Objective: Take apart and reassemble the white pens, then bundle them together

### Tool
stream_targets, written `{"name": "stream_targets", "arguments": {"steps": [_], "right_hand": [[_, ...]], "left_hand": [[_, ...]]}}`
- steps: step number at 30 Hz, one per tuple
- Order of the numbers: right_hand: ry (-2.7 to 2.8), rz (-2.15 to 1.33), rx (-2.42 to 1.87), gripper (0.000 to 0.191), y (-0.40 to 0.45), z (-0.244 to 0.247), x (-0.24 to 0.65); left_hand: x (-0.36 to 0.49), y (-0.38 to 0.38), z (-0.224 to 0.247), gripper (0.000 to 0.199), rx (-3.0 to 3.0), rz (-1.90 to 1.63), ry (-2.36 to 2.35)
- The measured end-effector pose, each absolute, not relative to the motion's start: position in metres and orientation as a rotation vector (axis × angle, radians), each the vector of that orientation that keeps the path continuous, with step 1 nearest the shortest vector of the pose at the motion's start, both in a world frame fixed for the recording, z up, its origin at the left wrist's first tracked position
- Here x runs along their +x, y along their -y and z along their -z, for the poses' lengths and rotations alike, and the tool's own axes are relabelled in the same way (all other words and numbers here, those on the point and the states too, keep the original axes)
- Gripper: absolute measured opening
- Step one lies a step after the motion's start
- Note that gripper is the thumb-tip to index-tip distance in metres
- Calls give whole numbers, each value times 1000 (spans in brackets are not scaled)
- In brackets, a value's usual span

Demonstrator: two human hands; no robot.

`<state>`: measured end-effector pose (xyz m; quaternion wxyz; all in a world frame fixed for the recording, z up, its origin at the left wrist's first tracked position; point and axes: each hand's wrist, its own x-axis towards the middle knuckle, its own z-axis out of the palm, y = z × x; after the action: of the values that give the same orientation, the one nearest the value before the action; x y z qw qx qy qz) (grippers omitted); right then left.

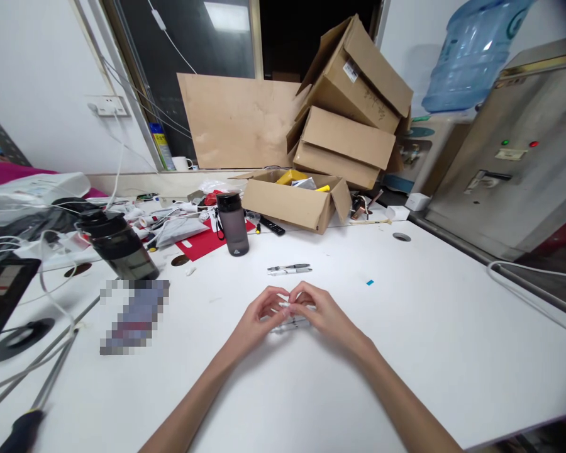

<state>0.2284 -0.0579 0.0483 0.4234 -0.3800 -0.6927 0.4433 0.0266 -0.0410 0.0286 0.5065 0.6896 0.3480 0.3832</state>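
Observation:
My left hand (263,314) and my right hand (321,309) meet above the middle of the white table (453,327). Their fingertips are pinched together around a small white piece (284,304), mostly covered by the fingers, so its kind is unclear. Just below the hands lie slim clear-and-dark pen-like parts (292,324), partly hidden by the fingers. A little beyond my fingertips, two pens lie side by side: a dark grey one (287,267) and a white one (290,272).
Behind the pens stands a dark drink bottle (233,225), near a remote control (272,226) and an open cardboard box (287,202). A larger bottle (117,245), cables and a screwdriver (26,428) occupy the left. A blue scrap (370,282) lies to the right.

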Motion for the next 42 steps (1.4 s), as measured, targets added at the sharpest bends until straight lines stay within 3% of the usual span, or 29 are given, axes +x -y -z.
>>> {"name": "stream_targets", "arguments": {"steps": [9,13,19,42], "right_hand": [[1815,-1144,-1044,22,57,-49,240],[1698,-941,-1148,29,51,-49,249],[1664,-824,-1100,22,46,-50,254],[2004,-849,-1202,21,33,-17,276]], "left_hand": [[24,36,-22,29,1630,-885,-855],[15,26,-21,29,1558,-997,-973],[6,20,-28,35,1496,-1056,-1110],[-1,24,-22,25,2128,-646,-1154]]}}
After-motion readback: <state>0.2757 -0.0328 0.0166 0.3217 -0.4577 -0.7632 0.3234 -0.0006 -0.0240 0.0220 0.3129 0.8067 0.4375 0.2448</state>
